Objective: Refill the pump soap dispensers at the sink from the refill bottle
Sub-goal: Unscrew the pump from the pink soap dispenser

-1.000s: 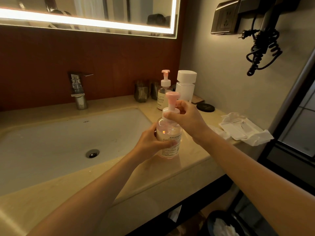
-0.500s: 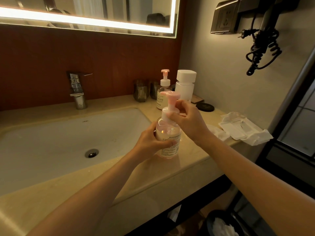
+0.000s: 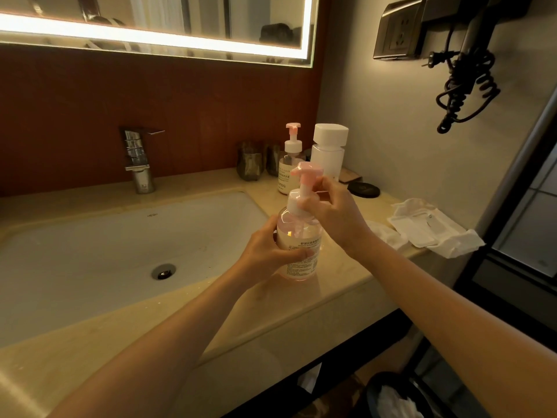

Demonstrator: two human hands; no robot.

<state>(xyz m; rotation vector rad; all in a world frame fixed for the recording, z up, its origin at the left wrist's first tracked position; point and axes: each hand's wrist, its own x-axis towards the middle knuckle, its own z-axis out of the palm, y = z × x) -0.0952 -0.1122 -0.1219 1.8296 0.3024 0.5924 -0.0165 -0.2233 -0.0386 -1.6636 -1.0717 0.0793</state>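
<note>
Your left hand (image 3: 265,251) wraps the pink dispenser (image 3: 300,245), bracing it upright on the counter (image 3: 346,282) so your right hand (image 3: 337,218) can pinch and turn its pump collar (image 3: 297,202). Behind stand a second dispenser (image 3: 290,164) and the capped white refill bottle (image 3: 328,155).

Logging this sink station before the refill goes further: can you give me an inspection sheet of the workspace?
Surface: beige stone counter with a white basin set in it.
Job's things: pink pump dispenser upright on the counter, pump on; second pump dispenser and white square-capped bottle at the back.
Clutter: crumpled white wrappers, dark round disc, two dark tumblers.
Hands: left hand grips the pink dispenser's body; right hand grips its pump collar.
Cables: black coiled cord hangs from the wall dryer, away from the counter.
Surroundings: faucet, lit mirror, wall socket, bin below.
</note>
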